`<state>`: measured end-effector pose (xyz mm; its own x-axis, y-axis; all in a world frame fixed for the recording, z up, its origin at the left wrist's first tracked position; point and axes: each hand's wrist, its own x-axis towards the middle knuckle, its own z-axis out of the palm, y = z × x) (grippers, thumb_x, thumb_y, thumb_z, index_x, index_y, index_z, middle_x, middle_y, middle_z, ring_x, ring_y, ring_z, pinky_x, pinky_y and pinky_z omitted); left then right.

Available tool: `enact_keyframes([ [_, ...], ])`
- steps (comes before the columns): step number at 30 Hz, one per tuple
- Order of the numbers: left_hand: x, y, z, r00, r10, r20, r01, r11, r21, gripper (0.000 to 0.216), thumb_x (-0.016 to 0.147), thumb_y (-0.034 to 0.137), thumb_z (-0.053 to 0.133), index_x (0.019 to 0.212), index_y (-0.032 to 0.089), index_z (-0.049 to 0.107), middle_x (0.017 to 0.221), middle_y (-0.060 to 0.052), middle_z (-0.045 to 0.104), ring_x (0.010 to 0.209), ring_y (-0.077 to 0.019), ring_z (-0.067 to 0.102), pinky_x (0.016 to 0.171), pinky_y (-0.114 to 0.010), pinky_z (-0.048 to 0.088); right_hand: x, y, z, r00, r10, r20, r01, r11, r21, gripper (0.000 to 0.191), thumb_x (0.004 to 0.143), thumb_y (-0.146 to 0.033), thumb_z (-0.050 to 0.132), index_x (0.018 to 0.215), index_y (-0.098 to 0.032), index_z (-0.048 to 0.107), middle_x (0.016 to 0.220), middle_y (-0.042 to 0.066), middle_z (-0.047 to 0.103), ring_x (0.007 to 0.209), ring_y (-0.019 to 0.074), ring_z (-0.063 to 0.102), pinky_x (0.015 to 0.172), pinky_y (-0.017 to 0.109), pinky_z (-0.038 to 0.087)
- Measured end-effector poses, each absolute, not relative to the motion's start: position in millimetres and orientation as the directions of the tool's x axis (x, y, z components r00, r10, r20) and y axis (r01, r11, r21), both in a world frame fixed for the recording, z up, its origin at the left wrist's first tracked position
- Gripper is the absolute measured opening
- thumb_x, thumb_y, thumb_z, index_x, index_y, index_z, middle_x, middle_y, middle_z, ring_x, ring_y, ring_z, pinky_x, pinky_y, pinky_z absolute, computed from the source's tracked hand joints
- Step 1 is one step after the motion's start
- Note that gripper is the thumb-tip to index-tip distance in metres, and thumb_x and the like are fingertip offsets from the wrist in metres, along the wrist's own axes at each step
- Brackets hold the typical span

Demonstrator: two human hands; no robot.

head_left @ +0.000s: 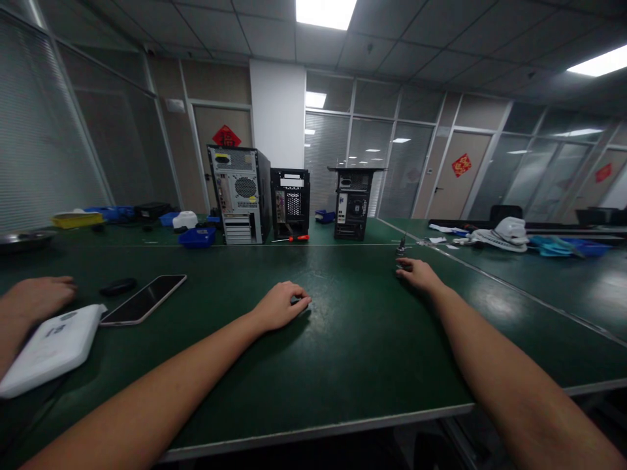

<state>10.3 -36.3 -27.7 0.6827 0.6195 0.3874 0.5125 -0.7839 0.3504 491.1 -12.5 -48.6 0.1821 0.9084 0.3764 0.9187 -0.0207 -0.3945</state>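
My left hand point(283, 305) rests on the green tabletop point(353, 346), its fingers loosely bent and the thumb stretched out; a small dark gap shows between them, and I make out no object there. Farther right, my right hand point(417, 274) lies on the table with thumb and fingers a little apart. Just beyond its fingertips stands a small metal piece with a pointed top point(401, 247), too small to name. Three open-backed computer cases stand across the table: a tall one point(241, 186), a black middle one point(291, 202) and a smaller one with a panel on top point(353, 202).
A red-handled screwdriver point(298, 238) lies before the middle case. At left are a phone point(147, 300), a dark mouse-like object point(118, 286), a white box point(56, 343) and another person's hand point(46, 297). Blue trays point(196, 237) and a white cap point(509, 232) lie farther off.
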Motion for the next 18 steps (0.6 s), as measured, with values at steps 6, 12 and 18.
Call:
enact_keyframes([
  [6,10,-35,-29,0.684,0.623,0.381,0.520,-0.781,0.345,0.027,0.095,0.037,0.055,0.096,0.020,0.077,0.097,-0.005,0.075,0.093,-0.0210,0.065,0.085,-0.030,0.046,426,-14,-34,-0.063,0.900,0.430,0.922,0.218,-0.321,0.044,0.090,-0.024,0.059,0.134,-0.017,0.064,0.111,0.013,0.065,0.100,0.0239,0.064,0.095,0.038,0.049],
  [12,11,-37,-26,0.670,0.642,0.372,0.534,-0.765,0.359,0.030,0.097,0.038,0.053,0.100,0.020,0.076,0.100,-0.005,0.075,0.094,-0.0213,0.064,0.084,-0.030,0.046,315,-32,-19,-0.462,0.777,0.427,0.757,0.597,-0.268,0.046,0.091,-0.024,0.062,0.137,-0.024,0.061,0.119,0.010,0.061,0.108,0.0228,0.060,0.099,0.038,0.046],
  [18,12,-39,-27,0.673,0.635,0.380,0.532,-0.772,0.348,0.030,0.098,0.039,0.051,0.095,0.020,0.074,0.092,-0.004,0.073,0.087,-0.0206,0.063,0.075,-0.029,0.044,246,-63,-15,-0.665,0.635,0.394,0.620,0.763,-0.184,0.059,0.090,-0.022,0.064,0.146,-0.022,0.049,0.116,0.010,0.063,0.106,0.0222,0.061,0.095,0.036,0.048],
])
